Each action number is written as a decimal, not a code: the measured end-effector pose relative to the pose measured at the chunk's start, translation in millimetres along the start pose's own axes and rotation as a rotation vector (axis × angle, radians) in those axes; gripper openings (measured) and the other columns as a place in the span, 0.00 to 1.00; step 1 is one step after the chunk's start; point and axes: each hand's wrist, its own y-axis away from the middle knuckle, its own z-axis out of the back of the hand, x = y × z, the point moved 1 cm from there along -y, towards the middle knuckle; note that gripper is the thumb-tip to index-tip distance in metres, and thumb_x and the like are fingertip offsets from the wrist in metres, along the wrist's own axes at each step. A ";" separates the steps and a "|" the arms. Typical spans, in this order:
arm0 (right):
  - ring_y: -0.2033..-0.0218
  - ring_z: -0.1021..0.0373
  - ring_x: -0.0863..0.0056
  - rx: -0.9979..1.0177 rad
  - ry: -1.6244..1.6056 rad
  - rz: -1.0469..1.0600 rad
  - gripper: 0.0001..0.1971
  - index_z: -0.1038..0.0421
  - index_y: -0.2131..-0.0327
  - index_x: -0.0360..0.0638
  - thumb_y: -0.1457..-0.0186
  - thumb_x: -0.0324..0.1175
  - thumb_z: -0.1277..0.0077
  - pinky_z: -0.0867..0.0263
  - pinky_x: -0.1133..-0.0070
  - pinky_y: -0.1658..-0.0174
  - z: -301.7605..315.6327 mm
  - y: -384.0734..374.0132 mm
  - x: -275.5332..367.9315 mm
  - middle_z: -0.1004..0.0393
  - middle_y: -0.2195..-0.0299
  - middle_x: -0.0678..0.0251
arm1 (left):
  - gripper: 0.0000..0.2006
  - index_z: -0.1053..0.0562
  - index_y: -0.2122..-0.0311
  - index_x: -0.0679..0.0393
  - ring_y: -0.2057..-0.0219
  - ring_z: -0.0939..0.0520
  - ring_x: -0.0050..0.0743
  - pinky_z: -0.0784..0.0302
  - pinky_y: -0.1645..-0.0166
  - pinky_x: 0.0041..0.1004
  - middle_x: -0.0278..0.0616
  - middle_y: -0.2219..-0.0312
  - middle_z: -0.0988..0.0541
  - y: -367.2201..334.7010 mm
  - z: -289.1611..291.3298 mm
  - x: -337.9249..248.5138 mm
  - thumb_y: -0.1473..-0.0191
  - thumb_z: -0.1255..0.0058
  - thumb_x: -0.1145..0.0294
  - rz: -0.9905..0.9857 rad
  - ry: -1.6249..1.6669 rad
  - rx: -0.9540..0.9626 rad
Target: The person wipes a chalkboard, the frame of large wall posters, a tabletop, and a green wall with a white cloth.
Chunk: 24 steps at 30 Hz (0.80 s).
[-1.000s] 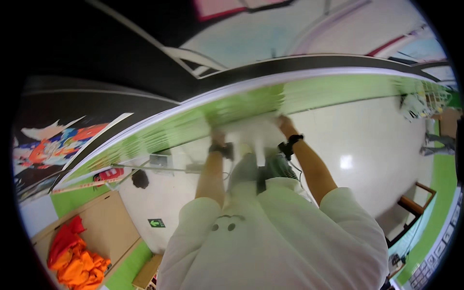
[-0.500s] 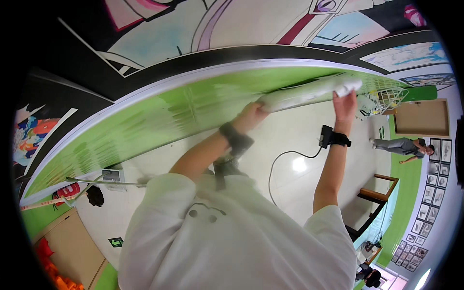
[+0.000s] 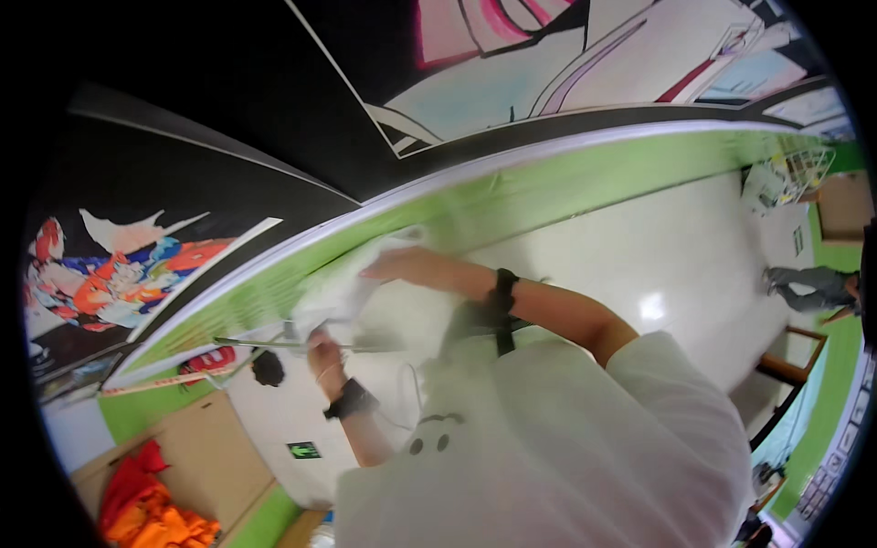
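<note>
A white cloth (image 3: 352, 279) is stretched between my two hands against the glossy green lower wall (image 3: 548, 196). My right hand (image 3: 397, 265) is closed on the cloth's upper end, its arm reaching across from the right. Lower down, my left hand (image 3: 327, 358) grips the other end, somewhat blurred by motion. Black straps circle both wrists, each carrying a small dark device. Some of the cloth smears into the pale background, so its exact edges are unclear.
A thin metal pole (image 3: 292, 345) runs close by my left hand. Near it are a red cylinder (image 3: 215, 361) and a dark shaggy clump (image 3: 268, 368). Orange fabric (image 3: 151, 502) lies lower left. A wire rack (image 3: 808, 172) and another person (image 3: 813, 288) are at the right.
Both hands have travelled left along the green wall with the cloth. My view has swung left too, so the painted panels and the other person appear farther right.
</note>
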 end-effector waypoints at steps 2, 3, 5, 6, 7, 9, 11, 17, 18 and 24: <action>0.55 0.37 0.79 -0.006 -0.047 -0.002 0.20 0.32 0.57 0.35 0.49 0.40 0.50 0.44 0.82 0.51 -28.3 -15.7 12.4 0.31 0.58 0.67 | 0.15 0.34 0.64 0.67 0.70 0.29 0.41 0.34 0.62 0.37 0.51 0.70 0.31 -10.9 59.1 -13.0 0.47 0.60 0.63 0.018 0.287 -0.204; 0.55 0.37 0.78 0.038 -0.069 -0.029 0.20 0.33 0.57 0.33 0.48 0.39 0.51 0.45 0.82 0.50 -49.4 -25.5 16.5 0.31 0.58 0.65 | 0.15 0.35 0.62 0.67 0.68 0.29 0.42 0.34 0.60 0.38 0.51 0.68 0.31 -8.0 99.9 -19.9 0.47 0.61 0.63 0.013 0.449 -0.325; 0.55 0.37 0.77 0.079 -0.262 0.152 0.20 0.34 0.56 0.33 0.48 0.38 0.52 0.44 0.81 0.50 -52.0 -41.0 -19.8 0.30 0.58 0.64 | 0.17 0.36 0.59 0.67 0.65 0.29 0.44 0.34 0.57 0.40 0.52 0.64 0.32 -17.8 137.9 -50.2 0.47 0.61 0.62 -0.077 0.765 -0.424; 0.55 0.37 0.77 0.064 -0.301 0.166 0.21 0.34 0.55 0.33 0.47 0.39 0.53 0.45 0.81 0.50 -52.1 -41.4 -26.6 0.31 0.57 0.64 | 0.18 0.36 0.57 0.67 0.63 0.29 0.45 0.34 0.56 0.40 0.52 0.62 0.32 -21.1 151.0 -66.3 0.47 0.61 0.61 -0.140 0.892 -0.451; 0.54 0.38 0.76 0.022 -0.339 0.188 0.21 0.35 0.55 0.33 0.47 0.39 0.53 0.45 0.82 0.49 -45.8 -37.8 -25.6 0.31 0.57 0.64 | 0.19 0.37 0.55 0.67 0.61 0.29 0.46 0.34 0.54 0.41 0.53 0.60 0.33 -30.1 159.5 -87.3 0.47 0.62 0.61 -0.191 1.026 -0.424; 0.61 0.37 0.77 -0.110 -0.292 0.139 0.18 0.33 0.59 0.34 0.47 0.40 0.53 0.42 0.82 0.56 -27.3 -14.7 -29.9 0.31 0.63 0.66 | 0.22 0.38 0.52 0.66 0.58 0.28 0.47 0.35 0.52 0.42 0.54 0.55 0.33 -33.7 165.8 -120.5 0.46 0.62 0.60 -0.282 1.233 -0.374; 0.66 0.38 0.78 -0.292 -0.095 0.234 0.17 0.32 0.63 0.35 0.46 0.42 0.54 0.41 0.81 0.61 11.6 7.7 -66.4 0.32 0.69 0.67 | 0.24 0.39 0.49 0.66 0.55 0.28 0.49 0.35 0.49 0.44 0.54 0.51 0.34 -38.7 131.9 -156.3 0.46 0.63 0.59 -0.428 1.329 -0.299; 0.58 0.35 0.65 -0.621 -0.487 0.233 0.15 0.38 0.56 0.32 0.47 0.29 0.59 0.41 0.73 0.52 112.0 109.7 -130.3 0.31 0.61 0.57 | 0.19 0.39 0.62 0.63 0.72 0.31 0.27 0.35 0.70 0.27 0.39 0.71 0.35 11.7 -41.0 -232.9 0.50 0.51 0.59 -1.061 0.658 -0.779; 0.55 0.36 0.67 -0.472 -1.150 0.411 0.16 0.38 0.55 0.32 0.46 0.30 0.60 0.42 0.73 0.49 121.9 128.2 -119.6 0.32 0.58 0.59 | 0.18 0.41 0.62 0.63 0.71 0.32 0.30 0.33 0.68 0.28 0.42 0.68 0.36 32.7 -71.2 -245.9 0.49 0.53 0.60 -1.018 0.573 -0.803; 0.53 0.37 0.73 -0.607 -1.254 0.393 0.15 0.39 0.54 0.34 0.42 0.32 0.64 0.45 0.75 0.46 207.4 226.6 -107.7 0.34 0.55 0.64 | 0.12 0.46 0.64 0.62 0.71 0.34 0.34 0.34 0.68 0.30 0.47 0.69 0.38 117.2 -204.4 -337.5 0.46 0.61 0.66 -1.300 0.571 -0.551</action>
